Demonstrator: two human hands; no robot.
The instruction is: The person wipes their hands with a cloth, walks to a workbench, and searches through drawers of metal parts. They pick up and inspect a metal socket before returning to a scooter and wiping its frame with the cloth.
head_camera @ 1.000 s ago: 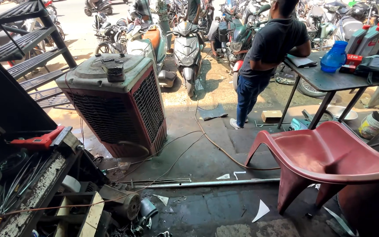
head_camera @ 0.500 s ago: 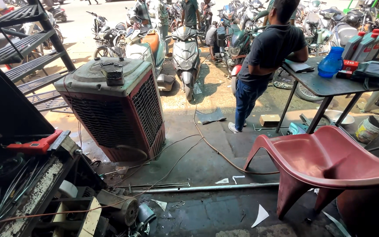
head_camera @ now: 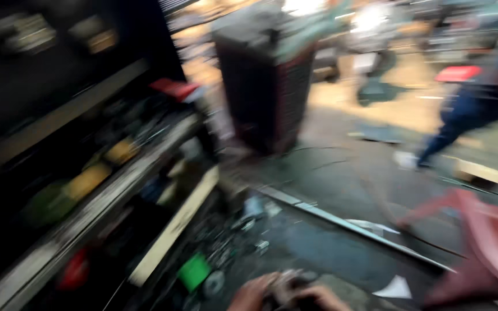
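Shelves: I see cluttered racks at left, blurred.
Hands: bottom centre, I see both wrapped around a small dark object; I cannot tell left from right.
Cooler: upper centre, standing.
Chair: red, lower right.
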